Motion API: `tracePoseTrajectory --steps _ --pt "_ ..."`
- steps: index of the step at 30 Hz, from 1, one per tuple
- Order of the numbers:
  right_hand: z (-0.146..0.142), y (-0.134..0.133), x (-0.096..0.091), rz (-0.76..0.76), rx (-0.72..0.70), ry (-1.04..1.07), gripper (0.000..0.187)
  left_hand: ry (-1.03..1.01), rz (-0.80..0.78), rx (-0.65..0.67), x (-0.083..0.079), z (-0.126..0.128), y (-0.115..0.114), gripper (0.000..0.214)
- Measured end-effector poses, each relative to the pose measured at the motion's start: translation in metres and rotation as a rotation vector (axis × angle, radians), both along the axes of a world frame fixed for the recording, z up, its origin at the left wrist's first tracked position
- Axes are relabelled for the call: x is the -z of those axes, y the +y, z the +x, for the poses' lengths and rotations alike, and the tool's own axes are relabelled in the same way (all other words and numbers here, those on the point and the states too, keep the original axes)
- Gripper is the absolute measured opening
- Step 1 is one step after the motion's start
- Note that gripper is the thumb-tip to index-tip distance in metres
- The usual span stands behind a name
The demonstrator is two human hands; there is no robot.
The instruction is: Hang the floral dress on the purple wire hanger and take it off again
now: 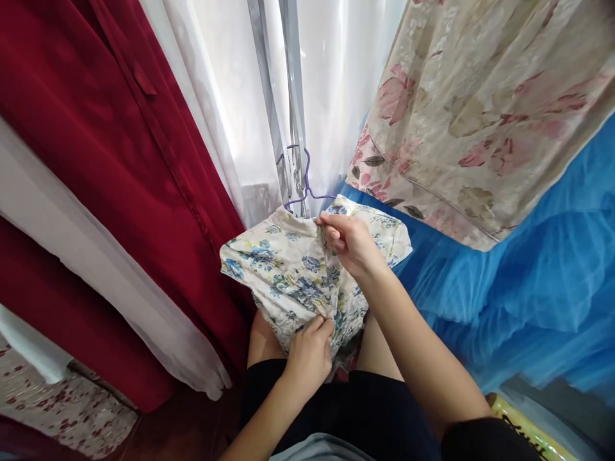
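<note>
A short-sleeved floral shirt [278, 262], white with blue flowers, hangs on a purple hanger [308, 182] in front of my knees. My right hand [350, 242] pinches the front edge of the shirt just below its collar. Lower down, my left hand [311, 351] is closed on the same front edge near the middle of the shirt. The two front panels meet between my hands. Whether a fastener lies under my fingers is hidden.
Red curtains [158, 160] with white cloth hang at the left. White sheer curtains [225, 83] and grey straps [269, 77] are behind the hanger. A pink-flowered cloth [461, 121] hangs at the right over blue tulle [519, 275]. A yellow package [523, 426] lies at the lower right.
</note>
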State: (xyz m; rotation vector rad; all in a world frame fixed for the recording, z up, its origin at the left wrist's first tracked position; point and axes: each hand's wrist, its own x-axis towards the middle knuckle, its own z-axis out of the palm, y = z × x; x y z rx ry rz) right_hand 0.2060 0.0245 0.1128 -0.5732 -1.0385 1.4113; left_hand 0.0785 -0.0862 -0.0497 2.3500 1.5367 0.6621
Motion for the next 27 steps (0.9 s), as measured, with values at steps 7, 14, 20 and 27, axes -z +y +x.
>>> tracePoseTrajectory --steps 7,14,20,27 --pt "0.002 -0.011 0.013 0.073 0.023 -0.083 0.019 -0.427 0.269 -0.031 -0.046 -0.014 0.034 0.007" --pt "0.009 -0.019 0.012 0.202 0.112 -0.204 0.024 -0.406 0.641 0.056 -0.157 -0.016 0.087 0.021" --pt "0.004 0.007 0.037 0.306 0.276 -0.374 0.029 -0.429 0.819 -0.039 -0.172 -0.017 0.094 0.016" --pt "0.002 -0.009 0.06 0.22 0.191 -0.459 0.026 -1.068 0.738 -0.374 -0.149 -0.119 0.132 0.02"
